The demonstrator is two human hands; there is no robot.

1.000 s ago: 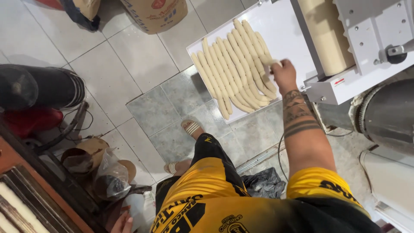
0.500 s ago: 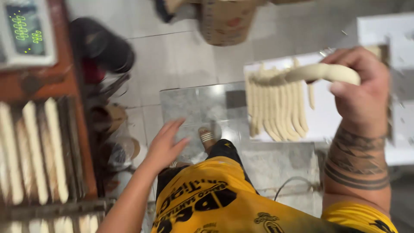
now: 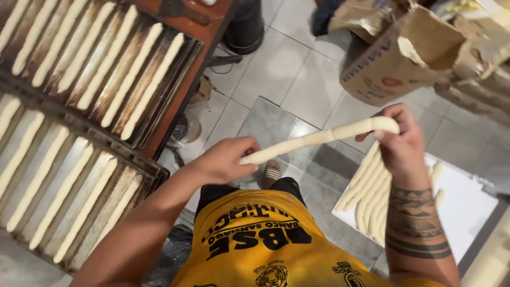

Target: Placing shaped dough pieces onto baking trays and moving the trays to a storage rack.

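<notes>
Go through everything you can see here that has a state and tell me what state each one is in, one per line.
Dough strip: stretched between both hands, held in the air.
Left hand: fingers closed on one end.
Right hand: fingers closed on the other end.
Upper tray: filled with dough strips.
Lower tray: partly filled, nearest channels bare.
White board: pile of strips on it.
Paper sack: open.

Left hand (image 3: 223,159): fingers curled shut, knuckles up, thumb side turned right.
Left arm: bare, reaching up from lower left.
Right hand (image 3: 401,143): raised higher, fingers closed.
Right forearm: upright, tattooed bands near wrist.
</notes>
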